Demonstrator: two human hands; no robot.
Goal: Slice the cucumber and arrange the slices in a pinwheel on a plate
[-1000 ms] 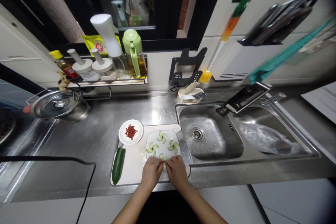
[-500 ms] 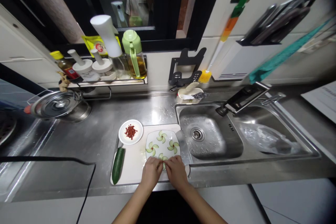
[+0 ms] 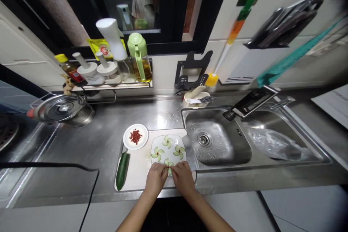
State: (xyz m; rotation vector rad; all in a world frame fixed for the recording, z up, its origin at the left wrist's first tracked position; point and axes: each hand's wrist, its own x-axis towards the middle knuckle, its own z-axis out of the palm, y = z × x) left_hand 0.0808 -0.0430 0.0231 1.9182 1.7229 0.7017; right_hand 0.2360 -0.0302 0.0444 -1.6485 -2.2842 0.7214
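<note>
A stainless-steel countertop (image 3: 81,156) spans the view, with a sink basin (image 3: 225,148) set into it on the right, water drops on its floor. Just left of the basin lies a pale cutting board (image 3: 138,174), and on its right half sits a square white plate (image 3: 168,153) carrying the cucumber-slice arrangement. The left hand (image 3: 157,178) and right hand (image 3: 183,177) meet over the plate's near edge, fingers curled in and tips almost together; whether either grips a slice or crumb cannot be told, since the knuckles hide it. A dark green cucumber (image 3: 123,172) lies along the board's left side, and a round white dish (image 3: 126,138) covers the board's far-left corner. Four pinwheels of pale green slices (image 3: 168,141) show on the plate, with more green just under the fingertips. The step in hand seems to be fitting slices, or a red centre, at that near spot. The next move appears to call for light, steady fingertips that leave the neighbouring pinwheel undisturbed. Smallest are the red bits (image 3: 135,136), heaped in the dish and dotting the pinwheel centres.
</note>
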